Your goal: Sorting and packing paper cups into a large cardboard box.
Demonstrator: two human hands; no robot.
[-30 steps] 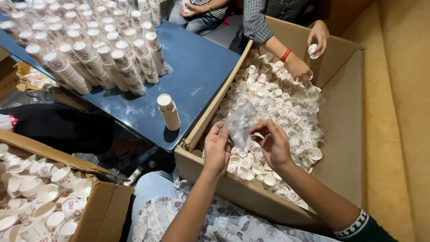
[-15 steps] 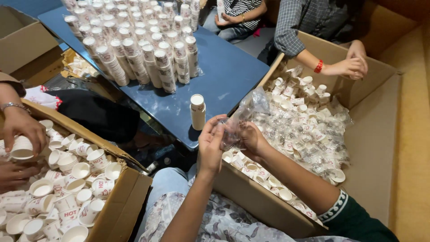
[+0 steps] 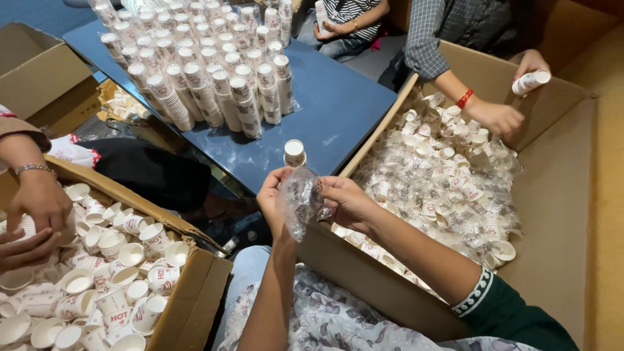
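My left hand [image 3: 273,195] and my right hand [image 3: 348,200] hold a clear plastic sleeve of stacked small paper cups [image 3: 300,201] between them, just above the near rim of a big cardboard box [image 3: 364,273]. That box is full of wrapped and loose white paper cups [image 3: 442,188]. One short stack of cups [image 3: 294,153] stands alone on the blue table [image 3: 338,110] just beyond my hands.
Many tall stacks of cups [image 3: 208,78] fill the far part of the table. A second box of loose cups [image 3: 117,273] lies at lower left, another person's hands [image 3: 32,214] in it. Across the table, a person's hand [image 3: 497,117] reaches into the big box and another holds a cup stack [image 3: 530,81].
My hands have lifted the plastic-wrapped cups out of the big box and drawn them back toward me, over its near rim. The view has swung left, showing the lower-left box.
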